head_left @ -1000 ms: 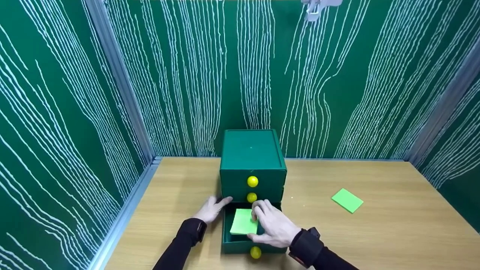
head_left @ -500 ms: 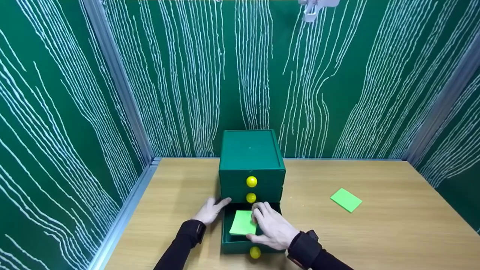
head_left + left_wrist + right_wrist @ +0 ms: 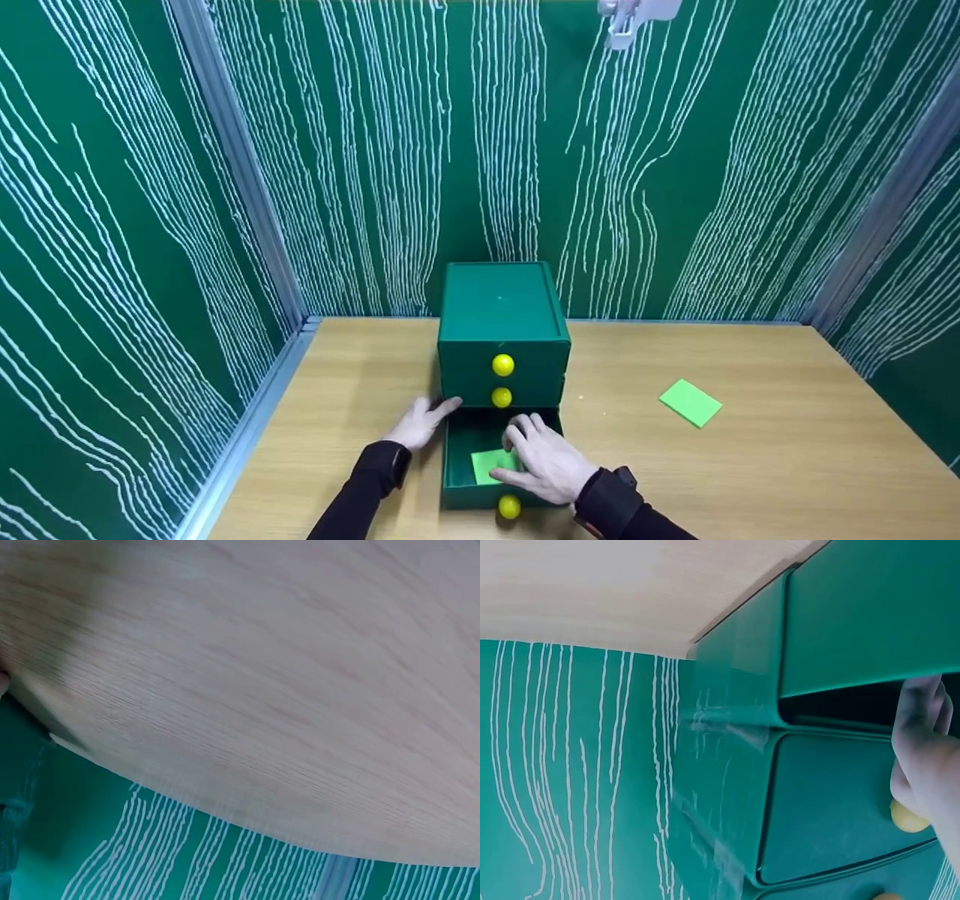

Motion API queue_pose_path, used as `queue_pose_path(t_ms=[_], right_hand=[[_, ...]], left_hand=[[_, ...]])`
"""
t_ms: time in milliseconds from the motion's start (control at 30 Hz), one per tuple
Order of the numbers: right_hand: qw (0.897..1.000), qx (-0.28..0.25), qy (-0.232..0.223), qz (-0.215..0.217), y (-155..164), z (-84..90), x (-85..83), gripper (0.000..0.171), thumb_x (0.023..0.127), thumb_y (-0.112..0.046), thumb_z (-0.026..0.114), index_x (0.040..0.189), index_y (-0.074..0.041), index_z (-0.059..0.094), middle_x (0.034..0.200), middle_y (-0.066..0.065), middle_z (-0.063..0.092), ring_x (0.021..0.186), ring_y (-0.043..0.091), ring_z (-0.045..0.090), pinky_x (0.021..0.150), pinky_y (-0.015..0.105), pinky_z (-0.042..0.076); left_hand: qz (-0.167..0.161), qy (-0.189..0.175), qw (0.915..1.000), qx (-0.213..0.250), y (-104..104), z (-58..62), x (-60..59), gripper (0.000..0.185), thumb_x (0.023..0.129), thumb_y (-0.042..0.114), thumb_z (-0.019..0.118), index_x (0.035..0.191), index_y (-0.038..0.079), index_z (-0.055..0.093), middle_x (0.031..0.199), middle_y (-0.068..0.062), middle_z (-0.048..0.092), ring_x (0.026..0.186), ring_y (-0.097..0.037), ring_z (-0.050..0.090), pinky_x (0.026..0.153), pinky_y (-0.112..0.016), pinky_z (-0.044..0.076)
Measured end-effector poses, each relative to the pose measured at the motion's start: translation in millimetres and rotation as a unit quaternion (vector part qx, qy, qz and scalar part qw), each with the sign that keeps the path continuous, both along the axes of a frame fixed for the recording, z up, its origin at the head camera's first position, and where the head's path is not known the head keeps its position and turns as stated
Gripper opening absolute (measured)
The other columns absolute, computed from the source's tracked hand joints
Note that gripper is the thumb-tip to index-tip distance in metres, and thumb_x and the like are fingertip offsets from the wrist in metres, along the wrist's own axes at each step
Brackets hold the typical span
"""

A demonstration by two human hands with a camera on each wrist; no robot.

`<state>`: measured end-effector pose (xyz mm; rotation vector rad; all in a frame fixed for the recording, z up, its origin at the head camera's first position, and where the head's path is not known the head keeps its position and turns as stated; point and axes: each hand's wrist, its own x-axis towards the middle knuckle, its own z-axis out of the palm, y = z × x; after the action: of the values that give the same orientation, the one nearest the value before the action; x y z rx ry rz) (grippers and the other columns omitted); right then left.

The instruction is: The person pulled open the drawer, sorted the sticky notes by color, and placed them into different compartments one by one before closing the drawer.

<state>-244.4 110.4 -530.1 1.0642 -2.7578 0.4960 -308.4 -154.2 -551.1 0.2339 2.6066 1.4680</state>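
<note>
In the head view a green drawer cabinet (image 3: 502, 304) with yellow round knobs stands on the table, its bottom drawer (image 3: 469, 497) pulled out. A light green sticky note pad (image 3: 486, 466) lies in that drawer, partly hidden by my right hand (image 3: 551, 461). The right hand hovers over the drawer, thumb and fingers spread apart and gripping nothing. In the right wrist view, its fingers (image 3: 919, 716) reach in over the drawer wall. My left hand (image 3: 418, 425) rests against the cabinet's left side, one extended digit touching the front edge. The left wrist view shows mostly tabletop.
A second light green sticky note pad (image 3: 691, 403) lies on the wooden table (image 3: 765, 465) to the right. Green walls with white wavy lines enclose the table at the back and sides. A white clamp-like fixture (image 3: 630, 19) hangs at the top.
The sticky note pad that my right hand held at its edge is let go and now lies lower, nearer the drawer front. The left hand stays in place.
</note>
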Motion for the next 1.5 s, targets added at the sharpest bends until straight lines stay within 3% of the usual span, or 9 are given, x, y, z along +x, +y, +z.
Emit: queue_pose_path(t_ms=[367,500,600,767,867,1000,1133,1233,1500], right_hand=[[0.996,-0.052,0.070,0.002,33,15.4,0.6,0.032,0.094,-0.049,0.065,0.105,-0.019,0.058,0.114,-0.004,0.054,0.099,0.010,0.048,0.080,0.030,0.051],[0.989,-0.079,0.122,-0.001,61,18.7,-4.6,0.029,0.090,-0.041,0.073,0.100,-0.018,0.059,0.110,-0.004,0.057,0.099,0.010,0.051,0.079,0.030,0.052],[0.981,-0.092,0.168,-0.005,86,20.8,-13.1,0.029,0.085,-0.033,0.079,0.096,-0.016,0.059,0.104,-0.002,0.059,0.096,0.012,0.052,0.076,0.030,0.052],[0.972,-0.109,0.203,-0.046,132,17.2,-38.6,0.029,0.081,-0.022,0.082,0.096,-0.009,0.060,0.100,0.004,0.059,0.097,0.019,0.053,0.076,0.032,0.051],[0.972,-0.119,0.179,-0.091,160,11.0,-53.1,0.033,0.082,-0.019,0.081,0.103,-0.002,0.060,0.103,0.010,0.060,0.100,0.027,0.054,0.079,0.041,0.052],[0.975,-0.118,0.094,-0.166,195,-1.3,-62.5,0.048,0.088,-0.020,0.075,0.123,0.005,0.054,0.120,0.024,0.058,0.113,0.044,0.051,0.091,0.057,0.049],[0.970,-0.091,0.006,-0.227,223,-19.5,-63.0,0.068,0.093,-0.025,0.068,0.144,0.006,0.036,0.141,0.040,0.039,0.126,0.060,0.037,0.098,0.070,0.039],[0.963,-0.054,-0.036,-0.262,235,-35.9,-59.6,0.072,0.095,-0.032,0.063,0.147,0.008,0.033,0.144,0.048,0.027,0.127,0.069,0.031,0.099,0.074,0.035],[0.951,-0.006,-0.012,-0.308,241,-54.4,-58.2,0.063,0.095,-0.040,0.063,0.128,0.011,0.048,0.125,0.047,0.043,0.115,0.063,0.040,0.092,0.069,0.036]], left_hand=[[0.025,-0.008,0.9995,-0.014,-8,2.1,2.0,0.063,0.090,0.068,0.056,0.070,0.019,0.022,0.069,0.005,0.021,0.062,-0.015,0.026,0.059,-0.028,0.027],[0.029,-0.016,0.9993,-0.015,-10,4.1,5.6,0.058,0.090,0.069,0.054,0.084,0.012,0.048,0.082,0.002,0.036,0.081,-0.018,0.043,0.081,-0.030,0.041],[0.034,-0.022,0.9991,-0.013,-11,6.1,7.6,0.061,0.091,0.069,0.054,0.099,0.008,0.048,0.092,0.001,0.036,0.095,-0.019,0.046,0.091,-0.033,0.040],[0.036,-0.016,0.9991,-0.013,-12,6.2,5.3,0.059,0.091,0.068,0.056,0.075,0.017,0.029,0.075,0.004,0.025,0.071,-0.017,0.036,0.068,-0.029,0.033],[0.032,-0.012,0.9994,-0.003,-11,4.4,4.0,0.057,0.091,0.067,0.056,0.076,0.017,0.034,0.076,0.004,0.030,0.073,-0.016,0.039,0.071,-0.028,0.035],[0.023,-0.004,0.9997,0.002,-8,0.7,3.4,0.054,0.092,0.066,0.055,0.077,0.016,0.040,0.077,0.004,0.033,0.073,-0.014,0.040,0.072,-0.026,0.037],[0.009,0.005,0.9998,0.019,-1,-1.9,3.1,0.058,0.095,0.061,0.055,0.066,0.021,0.025,0.063,0.008,0.020,0.058,-0.012,0.026,0.058,-0.026,0.027],[0.008,0.008,0.9995,0.031,5,-1.5,4.6,0.056,0.096,0.058,0.055,0.067,0.022,0.025,0.062,0.009,0.019,0.059,-0.012,0.028,0.059,-0.026,0.028],[-0.012,0.028,0.9992,0.026,8,-5.0,4.3,0.048,0.102,0.052,0.049,0.074,0.019,0.030,0.066,0.008,0.020,0.062,-0.012,0.029,0.064,-0.025,0.030]])
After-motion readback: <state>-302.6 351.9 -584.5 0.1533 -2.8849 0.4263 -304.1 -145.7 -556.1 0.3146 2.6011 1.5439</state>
